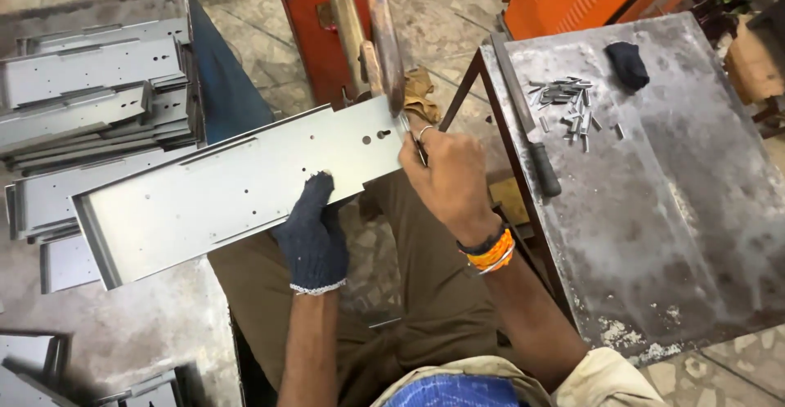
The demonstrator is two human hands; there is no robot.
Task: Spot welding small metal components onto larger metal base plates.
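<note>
Lying at far left, a stack (98, 96) of about eight grey folded steel panels fills the bench. One long flat panel (237, 190), punched with small holes, slants across the lap. Left hand (313, 231), in one dark knit glove, presses its lower edge. Bare right hand (448, 182) pinches its right end. Rightward, one scuffed steel table (679, 235) bears a dozen-odd small pins (570, 104); its near half lies open.

A long metal panel (237, 190) lies across the person's lap, a stack of panels (94, 100) to its left. To the right stands a metal table (679, 235), with small metal pieces (568, 104) and a file (523, 108) on it.
</note>
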